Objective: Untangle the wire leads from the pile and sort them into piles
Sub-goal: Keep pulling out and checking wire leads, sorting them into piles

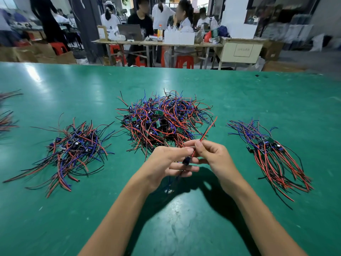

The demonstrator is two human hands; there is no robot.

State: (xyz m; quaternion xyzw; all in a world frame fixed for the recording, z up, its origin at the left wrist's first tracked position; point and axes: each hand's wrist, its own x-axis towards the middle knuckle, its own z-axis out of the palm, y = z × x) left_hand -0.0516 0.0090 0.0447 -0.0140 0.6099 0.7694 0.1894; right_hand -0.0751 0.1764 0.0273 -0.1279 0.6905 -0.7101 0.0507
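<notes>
While both grips pinch one lead point(203, 137) | L hand point(166, 161) | R hand point(212, 154) | tangled pile point(162, 119) behind

Glossy green table point(184, 228); plastic-sheathed wire leads point(162, 119).

Red, blue and black wire leads point(164, 119) on green table point(184, 228).

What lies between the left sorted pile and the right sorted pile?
In the head view: the big tangled pile, and nearer, both hands pinching one red wire lead.
</notes>
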